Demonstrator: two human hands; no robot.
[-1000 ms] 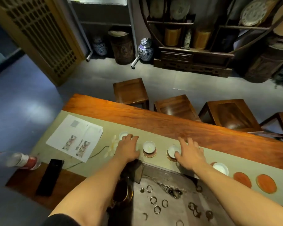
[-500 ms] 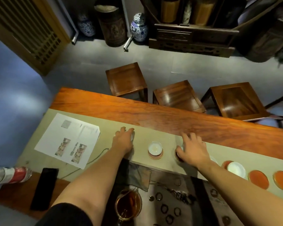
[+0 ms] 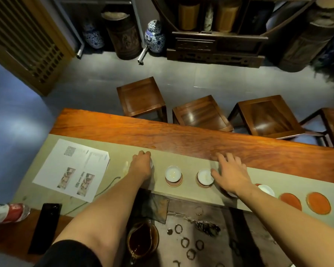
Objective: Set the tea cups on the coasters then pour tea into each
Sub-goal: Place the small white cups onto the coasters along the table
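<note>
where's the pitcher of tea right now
In the head view the glass pitcher of tea stands at the bottom centre on the dark tea tray, beside the left forearm, below the cups.

Long wooden table (image 3: 181, 139) under a green runner (image 3: 120, 151), with paper sheet (image 3: 71, 168), phone (image 3: 44, 226), bottle (image 3: 8, 212).

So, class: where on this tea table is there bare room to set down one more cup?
Two orange coasters at the right end lie bare. The green runner is clear between the paper and the left hand. The middle is crowded: cups and the right hand.
</note>
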